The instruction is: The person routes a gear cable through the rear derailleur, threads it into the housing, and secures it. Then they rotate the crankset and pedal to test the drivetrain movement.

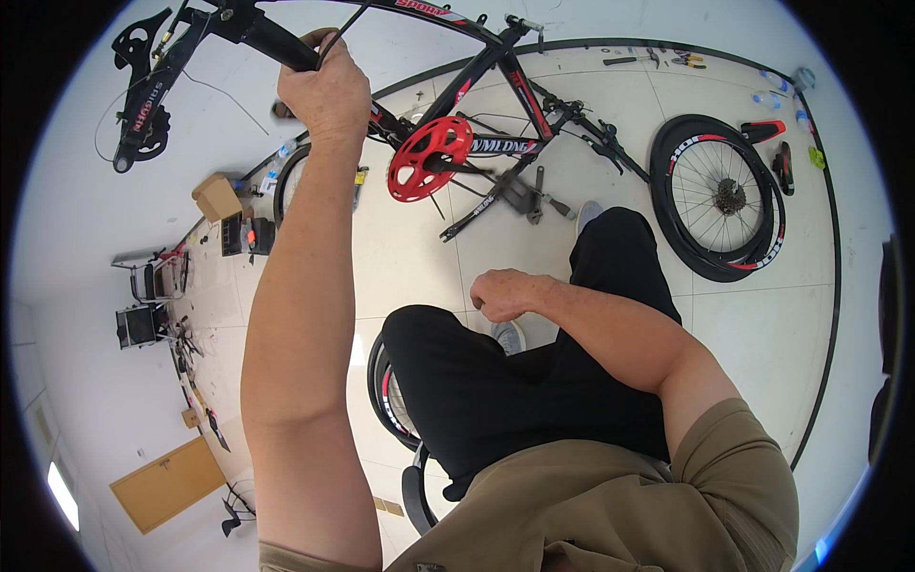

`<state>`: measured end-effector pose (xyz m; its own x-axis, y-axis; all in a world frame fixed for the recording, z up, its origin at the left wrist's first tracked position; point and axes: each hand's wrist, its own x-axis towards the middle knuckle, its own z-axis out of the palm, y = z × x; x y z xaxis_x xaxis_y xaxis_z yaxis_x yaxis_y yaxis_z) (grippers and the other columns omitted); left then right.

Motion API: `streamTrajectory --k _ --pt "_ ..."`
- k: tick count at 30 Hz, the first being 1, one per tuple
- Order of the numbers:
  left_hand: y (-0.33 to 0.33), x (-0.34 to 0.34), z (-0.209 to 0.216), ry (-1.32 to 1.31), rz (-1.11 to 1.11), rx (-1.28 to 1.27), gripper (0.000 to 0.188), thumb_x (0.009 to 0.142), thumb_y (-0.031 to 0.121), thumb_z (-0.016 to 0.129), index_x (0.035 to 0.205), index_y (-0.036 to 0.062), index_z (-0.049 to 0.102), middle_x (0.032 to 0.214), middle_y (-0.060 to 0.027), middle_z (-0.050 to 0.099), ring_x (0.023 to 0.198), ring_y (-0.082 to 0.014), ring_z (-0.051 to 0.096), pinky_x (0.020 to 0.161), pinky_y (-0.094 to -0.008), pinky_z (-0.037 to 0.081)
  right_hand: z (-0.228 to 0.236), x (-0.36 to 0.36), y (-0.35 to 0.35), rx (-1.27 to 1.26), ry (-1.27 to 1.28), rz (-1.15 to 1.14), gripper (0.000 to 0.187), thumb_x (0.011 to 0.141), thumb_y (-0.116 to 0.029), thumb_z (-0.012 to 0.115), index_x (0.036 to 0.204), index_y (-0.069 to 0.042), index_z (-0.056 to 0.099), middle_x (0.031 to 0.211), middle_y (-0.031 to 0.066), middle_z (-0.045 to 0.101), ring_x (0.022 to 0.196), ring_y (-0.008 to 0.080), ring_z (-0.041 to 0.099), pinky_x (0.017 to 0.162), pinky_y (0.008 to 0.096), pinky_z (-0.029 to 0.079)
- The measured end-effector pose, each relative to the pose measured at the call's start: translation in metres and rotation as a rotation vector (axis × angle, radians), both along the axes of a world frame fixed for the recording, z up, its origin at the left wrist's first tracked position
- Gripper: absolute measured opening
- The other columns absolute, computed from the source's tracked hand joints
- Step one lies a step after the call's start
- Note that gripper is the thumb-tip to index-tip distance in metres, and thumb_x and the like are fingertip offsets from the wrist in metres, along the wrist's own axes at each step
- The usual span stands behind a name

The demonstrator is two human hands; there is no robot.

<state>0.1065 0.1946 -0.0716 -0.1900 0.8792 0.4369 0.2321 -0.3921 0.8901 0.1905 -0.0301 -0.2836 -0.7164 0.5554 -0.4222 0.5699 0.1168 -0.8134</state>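
Note:
A black and red bicycle frame [272,40] is held up at the top, its fork [143,119] with brake arms at the far left. My left hand [329,91] is wrapped round the frame's thick down tube. Below and right of that hand sits the red chainring [402,170], with a black crank arm [467,217] reaching down from it. My right hand [505,294] is curled closed over the gap between my knees, apart from the frame. Its fingertips are turned away, so whatever they may hold is hidden.
On the floor at right lies a wheel [670,205] with a cassette [730,196]. Pliers [688,63] and a hammer [629,60] lie at the back, bottles [767,100] in the far right corner. A cardboard box [217,198] stands left; another wheel [376,386] is beside my leg.

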Motion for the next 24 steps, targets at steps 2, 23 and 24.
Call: streamTrajectory --k 2,23,24 --pt "-0.0008 -0.0003 0.0002 -0.005 0.000 0.004 0.012 0.090 0.008 0.066 0.096 -0.0022 0.067 0.073 -0.0033 0.063 0.064 -0.0095 0.057 0.059 -0.0244 0.046 0.0012 0.0000 0.0000 -0.007 -0.007 0.003 0.040 0.066 0.004 0.054 0.101 0.001 0.073 0.101 0.0224 0.072 0.096 0.0365 0.070 0.083 0.0425 0.056" --pt "0.0024 -0.0007 0.0001 0.004 0.007 0.025 0.013 0.089 0.008 0.066 0.096 -0.0036 0.068 0.074 -0.0041 0.063 0.064 -0.0098 0.058 0.060 -0.0245 0.047 -0.0002 -0.0008 0.0029 0.019 -0.006 -0.002 0.038 0.071 0.004 0.053 0.103 0.001 0.074 0.104 0.0214 0.073 0.100 0.0357 0.070 0.086 0.0422 0.055" --pt "0.0034 -0.0013 0.0001 0.018 0.007 0.038 0.013 0.090 0.008 0.066 0.096 -0.0037 0.068 0.074 -0.0041 0.063 0.064 -0.0098 0.058 0.060 -0.0246 0.047 0.0000 -0.0005 0.0032 0.005 -0.012 0.000 0.038 0.071 0.003 0.053 0.104 0.001 0.074 0.104 0.0214 0.073 0.100 0.0357 0.070 0.086 0.0423 0.055"
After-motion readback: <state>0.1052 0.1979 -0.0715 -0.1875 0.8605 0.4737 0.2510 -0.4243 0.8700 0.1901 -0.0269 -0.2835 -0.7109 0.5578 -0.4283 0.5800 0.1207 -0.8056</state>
